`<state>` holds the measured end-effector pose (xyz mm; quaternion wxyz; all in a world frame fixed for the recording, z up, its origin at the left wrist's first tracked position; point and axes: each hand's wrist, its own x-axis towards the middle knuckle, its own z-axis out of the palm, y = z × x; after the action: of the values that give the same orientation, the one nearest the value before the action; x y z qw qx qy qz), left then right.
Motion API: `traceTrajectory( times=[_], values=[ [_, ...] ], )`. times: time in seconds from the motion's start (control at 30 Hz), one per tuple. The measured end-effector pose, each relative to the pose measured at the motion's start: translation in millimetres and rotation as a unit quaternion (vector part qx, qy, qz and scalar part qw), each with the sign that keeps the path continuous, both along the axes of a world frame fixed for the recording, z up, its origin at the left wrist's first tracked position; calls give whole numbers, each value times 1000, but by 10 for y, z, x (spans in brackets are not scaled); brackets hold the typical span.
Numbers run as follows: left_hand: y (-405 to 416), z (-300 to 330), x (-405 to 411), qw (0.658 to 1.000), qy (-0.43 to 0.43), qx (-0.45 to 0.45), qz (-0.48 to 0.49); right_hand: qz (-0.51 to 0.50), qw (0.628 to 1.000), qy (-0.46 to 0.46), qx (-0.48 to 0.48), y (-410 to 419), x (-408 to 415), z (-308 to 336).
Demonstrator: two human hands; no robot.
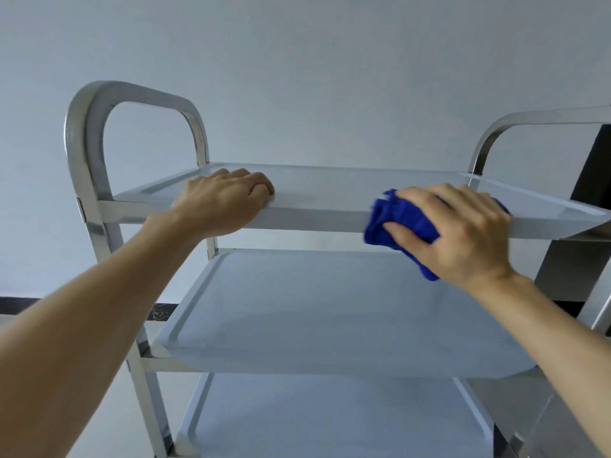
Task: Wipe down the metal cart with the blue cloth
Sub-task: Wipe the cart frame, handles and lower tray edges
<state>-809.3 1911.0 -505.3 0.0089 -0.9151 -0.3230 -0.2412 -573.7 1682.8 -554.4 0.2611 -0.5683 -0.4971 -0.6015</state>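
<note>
A three-shelf metal cart stands right in front of me, with looped handles at both ends. My left hand grips the front rim of the top shelf near its left end, fingers curled over the edge. A bunched blue cloth sits against the same rim toward the right. My right hand holds the cloth and presses it onto the rim, thumb under the cloth and fingers over the top. Part of the cloth hangs below the palm.
The middle shelf and bottom shelf lie below my arms. The left handle and right handle rise above the top shelf. A pale wall is behind, with a dark baseboard strip low down.
</note>
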Motion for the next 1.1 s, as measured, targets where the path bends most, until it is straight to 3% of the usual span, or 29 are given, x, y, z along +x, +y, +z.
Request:
traceTrajectory(
  times=[0.17,0.5,0.67,0.9,1.1],
  values=[
    [-27,-47,97,1000,5,28,7,-42,997,49,41,-84,152,-54],
    [35,-11,91,998,53,16,14,17,997,70,-7,796,-791,-22],
    [30,-17,62,1000,14,3,27,20,999,17,-39,415,-397,18],
    [-20,-8,63,999,30,16,23,-67,992,89,-61,-718,686,59],
    [-68,4,96,999,35,24,24,-52,992,111,-33,-365,316,46]
  ],
)
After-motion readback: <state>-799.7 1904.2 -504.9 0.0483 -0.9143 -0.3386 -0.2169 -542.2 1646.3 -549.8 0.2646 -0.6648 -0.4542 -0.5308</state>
